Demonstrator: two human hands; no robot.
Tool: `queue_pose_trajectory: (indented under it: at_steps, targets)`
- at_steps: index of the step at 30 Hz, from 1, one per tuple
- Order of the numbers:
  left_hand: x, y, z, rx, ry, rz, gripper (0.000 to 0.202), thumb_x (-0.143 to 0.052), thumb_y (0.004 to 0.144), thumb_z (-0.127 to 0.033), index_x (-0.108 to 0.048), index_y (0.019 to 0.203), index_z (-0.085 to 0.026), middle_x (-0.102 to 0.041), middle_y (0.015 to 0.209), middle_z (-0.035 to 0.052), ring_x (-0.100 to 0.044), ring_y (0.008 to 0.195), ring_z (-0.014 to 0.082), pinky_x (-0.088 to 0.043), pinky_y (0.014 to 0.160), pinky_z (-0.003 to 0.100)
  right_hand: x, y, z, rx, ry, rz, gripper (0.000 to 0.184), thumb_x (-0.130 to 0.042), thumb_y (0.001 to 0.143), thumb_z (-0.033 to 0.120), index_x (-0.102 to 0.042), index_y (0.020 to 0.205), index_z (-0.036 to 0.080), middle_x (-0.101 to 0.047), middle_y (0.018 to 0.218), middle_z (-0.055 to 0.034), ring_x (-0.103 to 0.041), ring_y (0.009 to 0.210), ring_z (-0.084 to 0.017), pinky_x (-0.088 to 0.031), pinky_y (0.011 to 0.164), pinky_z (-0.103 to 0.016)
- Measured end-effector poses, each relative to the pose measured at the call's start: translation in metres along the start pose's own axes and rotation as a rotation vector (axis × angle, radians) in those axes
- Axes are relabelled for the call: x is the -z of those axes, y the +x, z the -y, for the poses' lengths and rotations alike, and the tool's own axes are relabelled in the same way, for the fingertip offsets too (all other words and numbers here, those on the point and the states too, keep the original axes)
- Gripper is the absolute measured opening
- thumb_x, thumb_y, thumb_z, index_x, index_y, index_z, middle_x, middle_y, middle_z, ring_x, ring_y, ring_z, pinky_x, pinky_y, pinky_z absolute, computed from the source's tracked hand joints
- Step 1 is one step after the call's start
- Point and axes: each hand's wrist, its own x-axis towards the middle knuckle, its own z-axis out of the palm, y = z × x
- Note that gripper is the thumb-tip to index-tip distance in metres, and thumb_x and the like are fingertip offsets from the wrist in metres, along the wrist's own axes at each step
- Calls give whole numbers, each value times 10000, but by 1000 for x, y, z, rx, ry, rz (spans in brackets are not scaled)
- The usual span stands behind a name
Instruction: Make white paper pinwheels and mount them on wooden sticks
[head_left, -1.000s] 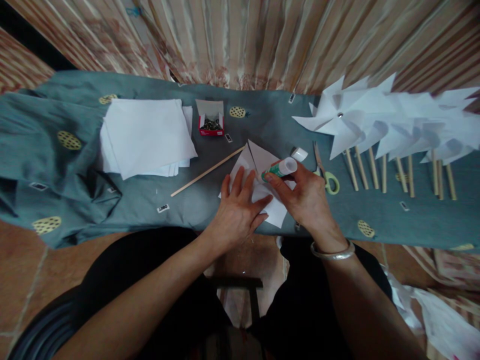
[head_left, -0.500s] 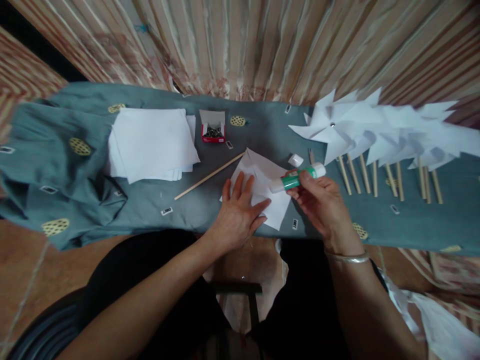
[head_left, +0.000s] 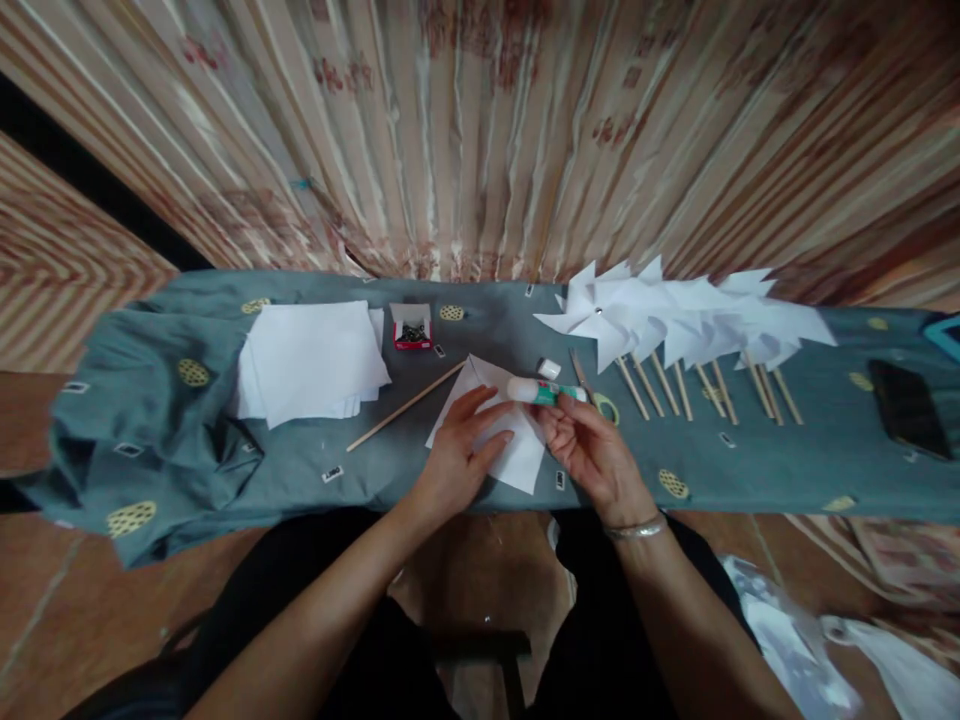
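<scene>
My right hand (head_left: 592, 450) is closed on a green and white glue stick (head_left: 547, 392), held nearly level above a sheet of white paper (head_left: 517, 465). Close to the white left end of the stick is my left hand (head_left: 461, 450), its fingers apart, over the left part of the paper. A fold line shows near the sheet's top corner. Touching or almost touching that corner is a thin wooden stick (head_left: 405, 406), slanting down to the left. Behind the glue stick lies a small white cap-like piece (head_left: 549, 368).
White paper sheets (head_left: 315, 360) are stacked at the left, beside a red open box (head_left: 412, 330) of small metal pins. Scissors (head_left: 592, 388) lie right of my hands. Several paper pinwheels (head_left: 675, 310) on sticks overlap at the right. A dark phone (head_left: 909, 408) rests farther right.
My left hand has lifted from pressing the paper and come up beside the glue stick. My right hand has brought the stick left, nearer to it. The camera view has tilted up.
</scene>
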Motion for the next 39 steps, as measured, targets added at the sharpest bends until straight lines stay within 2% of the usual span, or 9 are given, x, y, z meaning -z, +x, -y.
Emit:
queue_pose_trajectory:
  at_steps: [6, 10, 13, 16, 21, 26, 29, 35, 39]
  targets:
    - [-11, 20, -21, 290, -674, -111, 307, -740, 725, -303, -745, 1009, -186, -740, 1096, 76, -657, 1055, 240, -453, 1013, 394, -7, 0, -11, -88, 55, 49, 240, -905, 575, 202, -721, 728, 196, -774, 756, 32, -726, 699, -106, -609, 739, -183]
    - [-19, 25, -32, 395, -894, -138, 297, -807, 651, -318, -764, 893, -151, -763, 920, 71, -684, 915, 214, -475, 938, 354, -8, -1, -15, -50, -48, 39, 297, -914, 562, 278, -745, 796, 211, -773, 793, 22, -709, 705, -105, -583, 705, -192]
    - [-16, 28, -34, 442, -969, -133, 357, -842, 615, -333, -770, 917, -155, -763, 880, 60, -684, 883, 196, -483, 915, 337, -5, 0, -11, 42, -315, 62, 316, -868, 626, 399, -745, 863, 230, -760, 817, 7, -691, 724, -134, -564, 724, -260]
    - [-7, 32, -32, 420, -960, -172, 368, -860, 606, -339, -773, 924, -175, -762, 908, 39, -681, 877, 171, -493, 927, 326, 1, 7, 2, 314, -735, -37, 318, -765, 715, 509, -729, 865, 231, -745, 847, -24, -673, 784, -186, -539, 789, -347]
    - [6, 35, -24, 360, -903, -222, 359, -854, 618, -365, -763, 915, -185, -756, 933, 25, -689, 884, 167, -535, 901, 333, 18, 29, 19, 736, -1419, -230, 378, -627, 841, 407, -657, 1159, 205, -682, 1178, -139, -588, 1147, -311, -434, 1005, -493]
    - [8, 29, -22, 380, -866, -200, 396, -837, 632, -376, -745, 961, -174, -757, 926, 40, -703, 869, 186, -553, 886, 369, 26, 43, 11, 738, -1699, -107, 350, -521, 853, 235, -661, 1152, 118, -705, 1104, -203, -618, 1047, -343, -436, 983, -533]
    - [11, 27, -23, 373, -822, -206, 418, -820, 653, -367, -736, 1017, -179, -752, 950, 38, -695, 888, 183, -542, 876, 343, 22, 43, 7, 682, -1565, -144, 309, -581, 831, 247, -693, 1104, 156, -732, 1019, -156, -649, 953, -305, -465, 949, -487]
    - [20, 24, -18, 272, -581, -175, 379, -760, 714, -356, -737, 1055, -190, -709, 935, 34, -645, 850, 169, -514, 761, 286, -2, 25, 5, 235, -658, 61, 310, -831, 641, 321, -725, 916, 226, -763, 853, -1, -688, 748, -155, -556, 743, -297]
    - [25, 22, -14, 124, -312, -190, 344, -743, 740, -307, -745, 1073, -217, -669, 965, 34, -621, 881, 163, -486, 785, 274, -16, 8, 6, 120, -471, 117, 288, -874, 600, 276, -747, 853, 223, -771, 848, 10, -691, 751, -119, -561, 756, -241]
